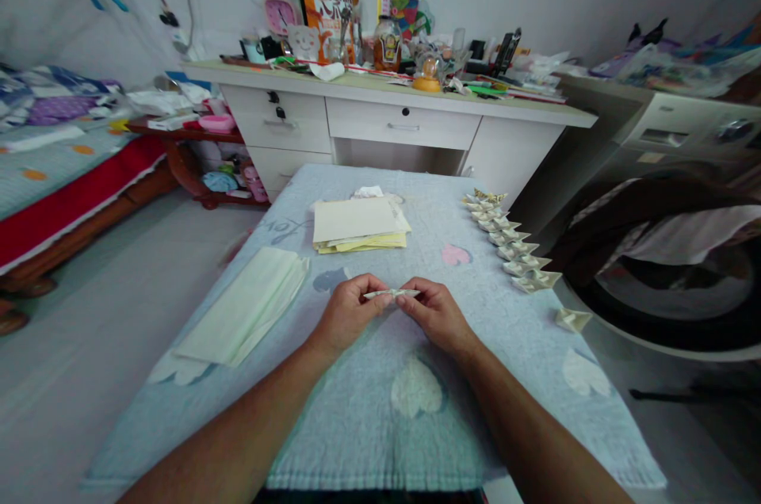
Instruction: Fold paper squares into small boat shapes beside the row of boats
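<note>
Between my two hands, over the middle of the cloth-covered table, is a small folded piece of paper (392, 293), long and narrow with pointed ends. My left hand (352, 306) pinches its left half between thumb and fingers. On the other half, my right hand (437, 311) is closed in the same way, thumbs nearly meeting. Along the table's right side runs a row of several folded paper boats (518, 250). One more paper boat (573, 319) sits apart, nearer to me. Beyond my hands lies a stack of paper sheets (358, 223), cream above and yellow below.
Pale green folded sheets (245, 306) lie at the table's left. A light blue cloth (357, 417) with heart shapes covers the table. Behind stands a white desk (380, 104) crowded with small items. A washing machine (671, 131) is at right, a bed (77, 163) at left.
</note>
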